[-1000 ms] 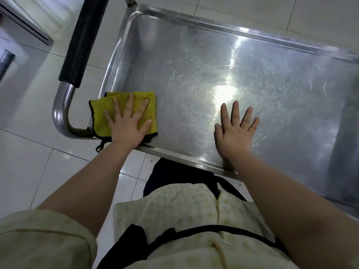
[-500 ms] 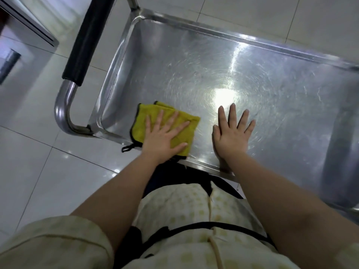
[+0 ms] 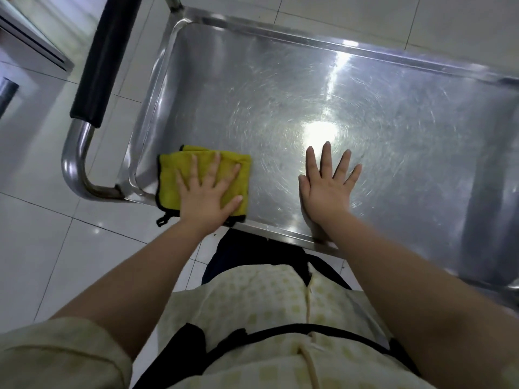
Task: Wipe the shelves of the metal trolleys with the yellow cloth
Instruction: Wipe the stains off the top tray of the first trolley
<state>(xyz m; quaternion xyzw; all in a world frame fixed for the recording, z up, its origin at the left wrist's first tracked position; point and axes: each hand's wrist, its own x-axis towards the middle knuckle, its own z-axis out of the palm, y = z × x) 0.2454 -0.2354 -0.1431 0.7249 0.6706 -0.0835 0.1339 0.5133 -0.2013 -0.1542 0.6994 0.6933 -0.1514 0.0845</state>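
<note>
The metal trolley's top shelf [image 3: 393, 130] fills the upper right of the head view, shiny and scratched, with a raised rim. A folded yellow cloth [image 3: 171, 178] with black edging lies at the shelf's near left corner. My left hand [image 3: 209, 192] presses flat on the cloth with fingers spread. My right hand [image 3: 327, 186] rests flat on the bare metal to the right of the cloth, near the front rim, fingers spread and holding nothing.
The trolley's push handle [image 3: 104, 60], black grip on a chrome tube, curves round the left end of the shelf. White floor tiles [image 3: 42, 248] surround the trolley. A metal cabinet edge [image 3: 33, 37] shows at the far left.
My left hand slid the cloth from the left corner rightwards along the front rim, then back a little leftwards. My right hand stayed flat in place.
</note>
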